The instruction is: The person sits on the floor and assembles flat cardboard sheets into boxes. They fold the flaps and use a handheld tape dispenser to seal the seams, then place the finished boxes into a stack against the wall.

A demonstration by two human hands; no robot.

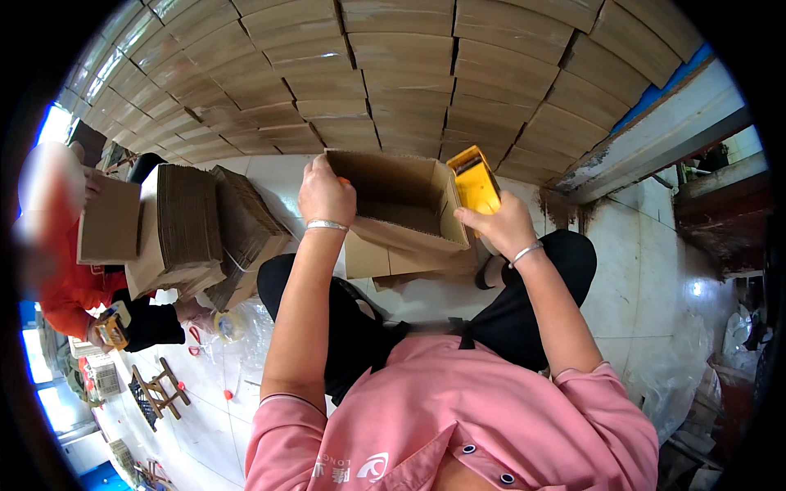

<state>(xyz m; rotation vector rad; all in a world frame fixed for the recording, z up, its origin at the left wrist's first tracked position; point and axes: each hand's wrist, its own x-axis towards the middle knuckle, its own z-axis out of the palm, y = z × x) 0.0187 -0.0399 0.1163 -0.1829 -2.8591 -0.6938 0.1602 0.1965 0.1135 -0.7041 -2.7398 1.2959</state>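
Observation:
An open cardboard box (401, 233) stands before me, its dark inside showing. My left hand (327, 192) is closed over its left end wall, fingers curled on the rim; a bit of orange shows beside the thumb, too small to name. My right hand (501, 225) grips a yellow tape dispenser (475, 182) at the box's right end, its thumb near the box wall. Part of the dispenser is hidden by the hand. Beneath the box lies more flat cardboard (368, 259).
A wall of stacked cartons (401, 49) rises ahead. On the left, a person (70, 278) in orange holds a yellow tool (113, 326) near upright flattened cardboard (182, 225). Red scissors (195, 340), a tape roll (230, 326) and a small stool (162, 389) are on the floor. Clear plastic (675, 380) lies at right.

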